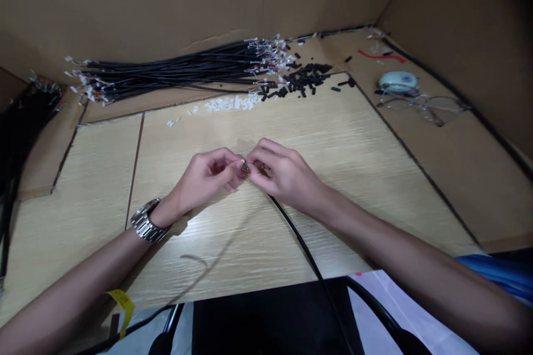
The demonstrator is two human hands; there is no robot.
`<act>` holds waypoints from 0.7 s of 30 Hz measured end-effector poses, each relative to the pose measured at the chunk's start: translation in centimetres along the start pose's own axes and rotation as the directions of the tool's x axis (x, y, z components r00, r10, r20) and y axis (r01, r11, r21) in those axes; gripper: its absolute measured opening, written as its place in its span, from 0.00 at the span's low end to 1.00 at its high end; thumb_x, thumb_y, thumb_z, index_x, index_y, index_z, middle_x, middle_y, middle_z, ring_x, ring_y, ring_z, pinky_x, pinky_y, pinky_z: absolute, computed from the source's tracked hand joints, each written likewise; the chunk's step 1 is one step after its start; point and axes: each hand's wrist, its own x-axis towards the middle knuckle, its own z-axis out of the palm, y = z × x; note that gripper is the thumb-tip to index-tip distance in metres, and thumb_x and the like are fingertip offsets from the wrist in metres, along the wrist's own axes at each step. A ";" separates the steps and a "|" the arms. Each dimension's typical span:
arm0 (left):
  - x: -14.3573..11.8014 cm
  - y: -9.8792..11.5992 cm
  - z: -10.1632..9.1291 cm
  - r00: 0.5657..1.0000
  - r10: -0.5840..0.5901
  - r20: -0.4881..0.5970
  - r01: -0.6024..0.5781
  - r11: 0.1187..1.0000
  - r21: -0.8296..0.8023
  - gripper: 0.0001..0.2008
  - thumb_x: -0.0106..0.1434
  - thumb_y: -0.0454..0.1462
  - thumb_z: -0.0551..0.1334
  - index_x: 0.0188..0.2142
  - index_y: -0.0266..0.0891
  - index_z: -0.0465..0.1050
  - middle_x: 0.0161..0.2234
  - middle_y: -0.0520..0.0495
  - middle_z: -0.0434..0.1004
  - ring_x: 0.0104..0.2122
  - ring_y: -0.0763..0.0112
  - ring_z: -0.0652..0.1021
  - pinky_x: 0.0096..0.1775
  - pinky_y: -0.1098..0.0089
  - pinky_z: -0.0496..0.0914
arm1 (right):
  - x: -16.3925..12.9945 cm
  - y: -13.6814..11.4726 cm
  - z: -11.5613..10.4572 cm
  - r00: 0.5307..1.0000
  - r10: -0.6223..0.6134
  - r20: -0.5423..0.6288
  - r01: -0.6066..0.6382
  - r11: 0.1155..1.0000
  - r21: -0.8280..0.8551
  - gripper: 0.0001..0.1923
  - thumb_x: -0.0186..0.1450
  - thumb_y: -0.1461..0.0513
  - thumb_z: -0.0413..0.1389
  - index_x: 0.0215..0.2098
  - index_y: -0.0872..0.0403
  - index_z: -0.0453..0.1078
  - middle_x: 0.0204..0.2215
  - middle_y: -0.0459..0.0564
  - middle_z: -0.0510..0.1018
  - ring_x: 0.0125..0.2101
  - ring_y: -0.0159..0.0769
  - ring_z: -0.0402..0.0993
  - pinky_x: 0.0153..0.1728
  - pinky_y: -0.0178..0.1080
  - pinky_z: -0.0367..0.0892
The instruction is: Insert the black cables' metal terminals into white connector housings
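Two hands pinch wires; black cable trails below.

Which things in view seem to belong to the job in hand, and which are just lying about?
Likely part of the job:
thin wires, pinched between left hand and right hand
black cable, leading to the right hand
bundle of black cables
white pieces
black pieces

Apparently just lying about:
glasses
pale oval object
red strip
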 end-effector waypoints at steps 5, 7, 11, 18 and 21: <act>0.2 0.0 -1.5 0.992 -0.035 0.119 0.015 0.986 0.167 0.15 0.66 0.45 0.62 0.37 0.34 0.76 0.26 0.49 0.75 0.23 0.76 0.75 0.25 0.77 0.73 | 0.1 0.1 0.0 1.000 0.029 0.006 -0.030 0.995 0.090 0.05 0.65 0.66 0.53 0.31 0.56 0.70 0.30 0.46 0.70 0.29 0.30 0.65 0.30 0.34 0.59; 0.2 0.0 -1.9 0.987 -0.042 0.157 0.011 0.981 0.193 0.14 0.66 0.45 0.62 0.38 0.35 0.76 0.27 0.50 0.75 0.22 0.77 0.75 0.25 0.78 0.72 | 0.1 0.1 0.0 0.998 0.054 0.020 -0.057 0.986 0.155 0.05 0.63 0.66 0.54 0.29 0.56 0.70 0.29 0.46 0.70 0.28 0.30 0.65 0.29 0.34 0.58; 0.2 0.0 -1.8 0.989 -0.033 0.142 0.012 0.988 0.151 0.13 0.64 0.44 0.64 0.36 0.35 0.77 0.27 0.49 0.76 0.22 0.77 0.75 0.24 0.79 0.71 | 0.3 0.0 0.0 0.993 0.107 0.055 -0.119 0.942 0.314 0.06 0.62 0.67 0.54 0.27 0.56 0.70 0.26 0.45 0.70 0.26 0.29 0.65 0.28 0.34 0.58; 0.4 0.5 -1.5 1.000 -0.017 0.012 0.018 0.997 -0.076 0.08 0.61 0.39 0.67 0.32 0.34 0.78 0.24 0.50 0.77 0.20 0.78 0.74 0.25 0.77 0.72 | 0.6 -0.6 -0.2 0.969 0.231 0.088 -0.244 0.837 0.489 0.04 0.62 0.65 0.56 0.29 0.56 0.72 0.26 0.44 0.72 0.28 0.29 0.66 0.29 0.34 0.60; 0.4 0.6 -1.4 0.999 -0.030 0.020 0.032 0.994 -0.100 0.07 0.61 0.38 0.66 0.31 0.34 0.78 0.24 0.51 0.76 0.21 0.78 0.74 0.26 0.78 0.72 | 0.6 -0.7 -0.1 0.962 0.251 0.111 -0.271 0.804 0.529 0.05 0.63 0.64 0.56 0.30 0.56 0.72 0.24 0.43 0.71 0.25 0.27 0.64 0.26 0.33 0.58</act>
